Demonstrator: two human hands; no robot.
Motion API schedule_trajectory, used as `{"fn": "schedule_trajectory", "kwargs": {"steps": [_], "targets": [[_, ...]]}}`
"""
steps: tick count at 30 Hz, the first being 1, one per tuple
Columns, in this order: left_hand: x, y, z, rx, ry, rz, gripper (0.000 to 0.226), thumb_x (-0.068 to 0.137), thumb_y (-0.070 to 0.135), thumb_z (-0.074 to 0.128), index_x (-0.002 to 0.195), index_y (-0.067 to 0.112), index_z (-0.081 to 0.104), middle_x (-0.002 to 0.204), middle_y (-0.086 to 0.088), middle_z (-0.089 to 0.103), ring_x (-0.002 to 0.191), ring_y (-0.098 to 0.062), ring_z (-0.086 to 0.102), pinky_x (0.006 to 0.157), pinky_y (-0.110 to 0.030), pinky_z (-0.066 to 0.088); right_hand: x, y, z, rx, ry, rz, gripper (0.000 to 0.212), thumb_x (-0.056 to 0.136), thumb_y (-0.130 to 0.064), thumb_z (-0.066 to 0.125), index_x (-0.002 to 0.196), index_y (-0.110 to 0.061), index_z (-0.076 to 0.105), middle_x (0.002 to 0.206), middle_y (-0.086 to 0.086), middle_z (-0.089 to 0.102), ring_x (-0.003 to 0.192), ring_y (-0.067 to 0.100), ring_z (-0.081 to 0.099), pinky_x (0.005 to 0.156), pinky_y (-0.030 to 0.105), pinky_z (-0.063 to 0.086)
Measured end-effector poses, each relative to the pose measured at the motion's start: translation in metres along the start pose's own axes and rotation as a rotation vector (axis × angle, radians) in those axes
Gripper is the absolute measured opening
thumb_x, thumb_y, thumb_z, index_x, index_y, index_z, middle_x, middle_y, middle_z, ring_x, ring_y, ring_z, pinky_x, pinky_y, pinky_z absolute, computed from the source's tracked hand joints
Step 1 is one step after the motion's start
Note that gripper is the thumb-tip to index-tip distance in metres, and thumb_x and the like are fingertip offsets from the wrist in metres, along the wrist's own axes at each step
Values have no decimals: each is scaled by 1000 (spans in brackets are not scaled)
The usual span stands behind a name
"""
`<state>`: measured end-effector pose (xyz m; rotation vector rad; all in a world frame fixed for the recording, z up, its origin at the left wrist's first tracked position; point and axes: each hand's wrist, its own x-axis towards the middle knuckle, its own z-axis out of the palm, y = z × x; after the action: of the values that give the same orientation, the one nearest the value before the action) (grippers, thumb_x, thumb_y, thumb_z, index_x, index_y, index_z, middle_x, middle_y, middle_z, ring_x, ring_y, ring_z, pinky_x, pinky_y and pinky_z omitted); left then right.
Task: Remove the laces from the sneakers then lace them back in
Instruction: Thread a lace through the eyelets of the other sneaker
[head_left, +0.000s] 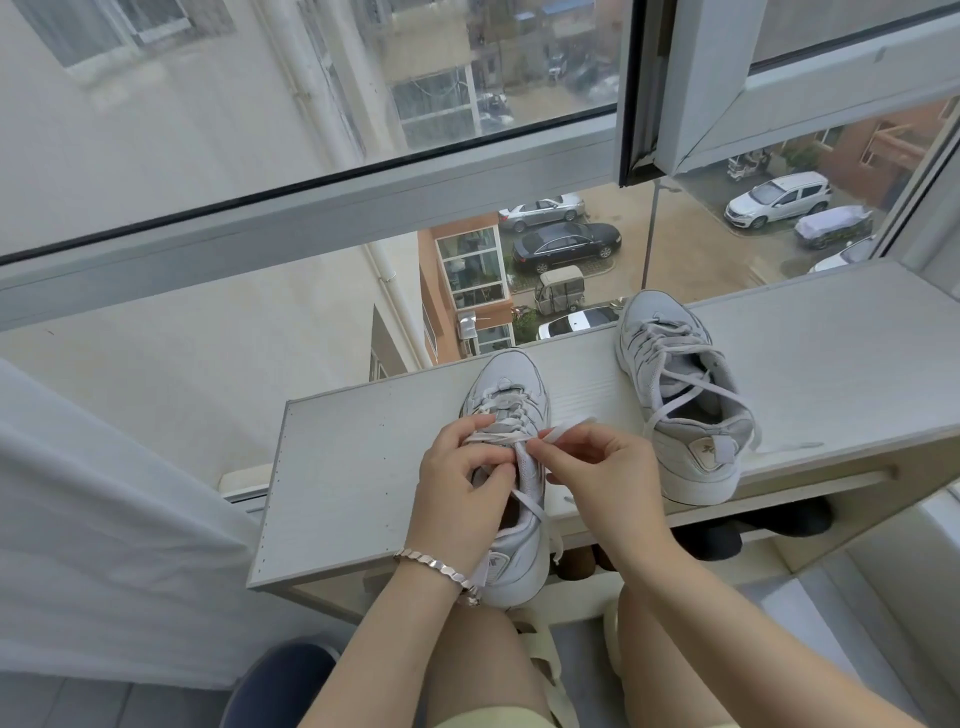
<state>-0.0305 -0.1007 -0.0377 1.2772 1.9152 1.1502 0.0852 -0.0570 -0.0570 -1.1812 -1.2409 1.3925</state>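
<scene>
White leather and pale grey mesh on the near sneaker (506, 384), with a thick white sole and a rounded toe. Stands on the white bench (363, 467), toe toward the window frame (311, 208), heel at the near edge. Threaded with a flat white lace (530, 501): crossed neatly over the lower eyelets by the toe, slack higher up, one strand slanting down across the open collar toward the heel.

Over the tongue and collar, the left hand (465, 478), fingers curled and pinching the lace at the upper eyelets. Just beside it, the right hand (602, 473), thumb and forefinger pinching the free end of the same lace, its tip sticking up and to the right, clear of the shoe; other fingers loosely curled. Hands nearly touching above the tongue.

Further back and to the right on the same bench, the far sneaker (680, 395): same colours, a small logo patch on the heel, toe also toward the window frame. Laced with a second lace (670, 358), untied, long ends draped over the collar and trailing onto the bench top behind the heel.

On the left wrist, a silver bracelet (436, 564). Under the bench top, dark shoes (779, 519). At the left, a white curtain (104, 519). Far below outside, parked cars (566, 244). At the bottom, cream sandals (543, 665).
</scene>
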Motion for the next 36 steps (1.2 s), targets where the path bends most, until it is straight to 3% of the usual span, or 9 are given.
{"fn": "schedule_trajectory", "kwargs": {"steps": [5, 11, 16, 18, 21, 25, 29, 32, 36], "targets": [[4, -3, -2, 104, -23, 39, 21, 79, 8, 68, 70, 26, 69, 104, 24, 47, 113, -9, 48, 80, 1, 32, -2, 1, 0, 0, -30, -1, 18, 76, -9, 73, 62, -21, 70, 64, -9, 69, 62, 3, 62, 57, 14, 46], [8, -4, 1, 210, -20, 70, 6, 80, 13, 68, 79, 18, 72, 103, 22, 46, 114, -12, 47, 91, -22, 39, -8, 7, 0, -80, -62, -72, 9, 81, -11, 68, 77, -16, 73, 87, 2, 67, 82, 0, 62, 68, 7, 45], [7, 0, 2, 306, -22, 85, 16, 86, 13, 61, 73, 22, 62, 111, 16, 45, 118, -13, 43, 91, -20, 36, -12, 12, 1, -95, -80, -117, 11, 76, -15, 74, 87, -16, 71, 95, -1, 65, 88, 9, 65, 77, 23, 55], [5, 1, 2, 317, -2, 87, 19, 88, 11, 56, 72, 20, 57, 119, 12, 49, 117, -11, 44, 89, -17, 33, -12, 8, 0, -112, -93, -127, 19, 69, -13, 79, 85, -18, 69, 91, -4, 66, 83, 5, 65, 74, 20, 54], [3, -1, -2, 225, 43, 93, 20, 88, 5, 53, 72, 15, 58, 126, 5, 55, 109, -7, 50, 85, -10, 33, -13, 3, 3, -164, -54, -105, 26, 67, -18, 79, 83, -23, 58, 83, -7, 66, 75, 2, 63, 70, 19, 53], [-3, -3, -9, -51, 118, 48, 21, 91, 5, 51, 76, 19, 58, 122, 9, 57, 115, -9, 52, 93, -13, 37, -10, 5, 7, -176, 21, -119, 34, 74, -17, 75, 84, -26, 44, 82, -6, 63, 77, 3, 63, 75, 32, 55], [-14, 3, -11, -386, 133, 81, 23, 92, 6, 48, 78, 20, 59, 115, 16, 63, 114, -6, 55, 97, -21, 43, -8, 9, 12, -460, 17, -400, 20, 81, -18, 69, 88, -32, 57, 89, -13, 47, 77, 4, 56, 66, 36, 55], [-12, 3, -12, -501, 74, 72, 18, 90, 7, 49, 84, 17, 63, 111, 8, 67, 113, -8, 57, 100, -31, 43, -5, 18, 16, -560, -24, -594, 17, 80, -22, 65, 96, -20, 72, 84, -7, 42, 69, 4, 46, 57, 23, 48], [-7, -5, -13, -349, 51, 66, 22, 87, 4, 57, 90, 25, 61, 111, 14, 62, 112, 1, 54, 98, -20, 43, 1, 17, 13, -372, -87, -497, 21, 82, -26, 57, 90, -15, 73, 86, -15, 51, 80, -4, 52, 72, 7, 40]]}}
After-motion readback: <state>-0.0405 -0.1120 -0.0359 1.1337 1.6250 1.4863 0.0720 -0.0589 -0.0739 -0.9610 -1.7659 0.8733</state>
